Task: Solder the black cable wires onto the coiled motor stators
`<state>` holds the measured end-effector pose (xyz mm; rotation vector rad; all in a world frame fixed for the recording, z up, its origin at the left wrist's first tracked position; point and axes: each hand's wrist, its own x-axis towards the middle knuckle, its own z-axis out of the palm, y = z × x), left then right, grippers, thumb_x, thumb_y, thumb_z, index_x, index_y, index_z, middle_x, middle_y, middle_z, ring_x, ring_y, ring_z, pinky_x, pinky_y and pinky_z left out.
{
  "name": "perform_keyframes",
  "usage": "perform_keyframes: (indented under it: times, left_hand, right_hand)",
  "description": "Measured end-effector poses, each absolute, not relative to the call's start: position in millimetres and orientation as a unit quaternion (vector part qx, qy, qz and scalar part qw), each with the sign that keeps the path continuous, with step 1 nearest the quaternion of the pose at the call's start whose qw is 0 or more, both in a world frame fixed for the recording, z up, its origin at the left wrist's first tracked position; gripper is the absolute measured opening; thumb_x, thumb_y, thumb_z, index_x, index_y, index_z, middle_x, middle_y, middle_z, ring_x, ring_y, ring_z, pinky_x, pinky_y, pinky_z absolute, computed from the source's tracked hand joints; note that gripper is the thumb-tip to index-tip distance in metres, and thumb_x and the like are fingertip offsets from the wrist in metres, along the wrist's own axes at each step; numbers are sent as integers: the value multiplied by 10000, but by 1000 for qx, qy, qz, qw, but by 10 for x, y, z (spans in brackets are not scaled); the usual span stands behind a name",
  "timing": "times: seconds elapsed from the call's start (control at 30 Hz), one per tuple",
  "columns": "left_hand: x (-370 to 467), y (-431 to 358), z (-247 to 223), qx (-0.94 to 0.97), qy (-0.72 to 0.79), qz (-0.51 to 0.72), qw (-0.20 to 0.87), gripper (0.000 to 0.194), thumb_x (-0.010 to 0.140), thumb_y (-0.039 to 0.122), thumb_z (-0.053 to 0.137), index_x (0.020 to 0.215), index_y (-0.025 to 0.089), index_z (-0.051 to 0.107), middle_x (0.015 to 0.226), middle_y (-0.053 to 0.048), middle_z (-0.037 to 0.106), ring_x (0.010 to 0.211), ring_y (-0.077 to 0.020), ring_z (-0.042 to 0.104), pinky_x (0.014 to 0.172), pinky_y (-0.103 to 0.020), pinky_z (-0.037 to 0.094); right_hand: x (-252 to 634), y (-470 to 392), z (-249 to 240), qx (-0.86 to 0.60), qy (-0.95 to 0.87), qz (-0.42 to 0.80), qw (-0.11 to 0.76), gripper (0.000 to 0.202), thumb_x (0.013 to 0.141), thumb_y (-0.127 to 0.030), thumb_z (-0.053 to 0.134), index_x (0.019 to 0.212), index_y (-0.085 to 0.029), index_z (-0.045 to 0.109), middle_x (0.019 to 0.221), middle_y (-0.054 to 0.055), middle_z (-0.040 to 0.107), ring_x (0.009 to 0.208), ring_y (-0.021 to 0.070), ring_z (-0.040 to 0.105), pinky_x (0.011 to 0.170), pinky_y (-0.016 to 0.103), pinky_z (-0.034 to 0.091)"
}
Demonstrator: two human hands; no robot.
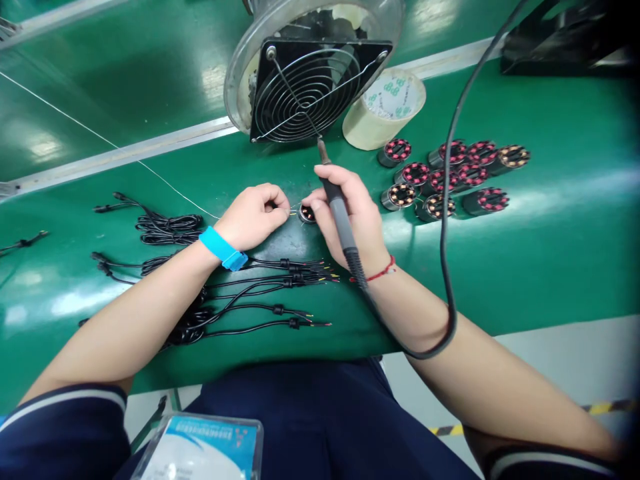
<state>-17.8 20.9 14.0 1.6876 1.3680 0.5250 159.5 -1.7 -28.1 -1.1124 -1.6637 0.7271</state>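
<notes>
My right hand (353, 217) is closed around a soldering iron (343, 223), its tip pointing up and away toward the fan. The thumb and finger of that hand also reach to a small round motor part (307, 213) on the mat; whether they grip it is unclear. Just left of the part, my left hand (255, 215) is pinched on the end of thin wires (293, 213), including a yellow one. Black cables (285, 281) with stripped, coloured wire ends lie below the hands. To the right stand several round motor stators (450, 177) with red or copper windings.
A fan with a wire guard (305, 100) stands behind the hands. Beside it sits a wide tape roll (383, 110). The iron's black cord (444, 200) loops over my right forearm. Coiled cables (167, 229) lie at left on the green mat.
</notes>
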Motion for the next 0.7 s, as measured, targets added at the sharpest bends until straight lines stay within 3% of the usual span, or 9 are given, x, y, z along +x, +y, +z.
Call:
perform_keyframes:
  times: [0.1, 0.2, 0.27, 0.43, 0.7]
  left_hand:
    - [-176, 206, 135, 665, 558, 197, 455, 54, 715, 123, 551, 706, 146, 599, 672, 15, 591, 616, -104, 488, 616, -262, 384]
    - [-171, 210, 130, 664, 561, 190, 457, 64, 716, 115, 550, 717, 144, 607, 679, 13, 596, 619, -102, 493, 613, -260, 389]
    - [-168, 213, 124, 665, 560, 190, 457, 73, 715, 104, 550, 720, 143, 612, 681, 13, 597, 618, -98, 491, 608, -255, 387]
    - [-165, 213, 120, 664, 559, 195, 457, 70, 728, 95, 564, 702, 141, 610, 660, 18, 571, 605, -87, 462, 586, -246, 364]
    - [-152, 216, 132, 670, 558, 194, 450, 79, 731, 84, 583, 683, 143, 605, 632, 21, 552, 596, -87, 452, 578, -249, 349]
  right_hand:
    - [1663, -44, -226, -446, -676, 285, 513, 315, 953, -298, 533, 1266, -295, 561, 1058, 6, 701, 808, 145, 703, 817, 356, 591]
    - [1714, -71, -142, -425, -682, 237, 546, 259, 945, -342, 569, 1196, -291, 610, 1151, 16, 671, 925, 170, 699, 899, 379, 575]
    - [1740, -86, -98, -420, -680, 201, 567, 211, 929, -359, 601, 1122, -283, 639, 1054, 7, 677, 915, 171, 692, 860, 359, 578]
    - [1792, -117, -83, -414, -672, 169, 590, 171, 936, -401, 580, 900, -258, 667, 771, -16, 647, 663, 125, 657, 601, 288, 542]
    - [1788, -146, -71, -424, -672, 182, 580, 209, 935, -398, 561, 826, -247, 656, 686, -23, 619, 607, 124, 635, 547, 290, 510]
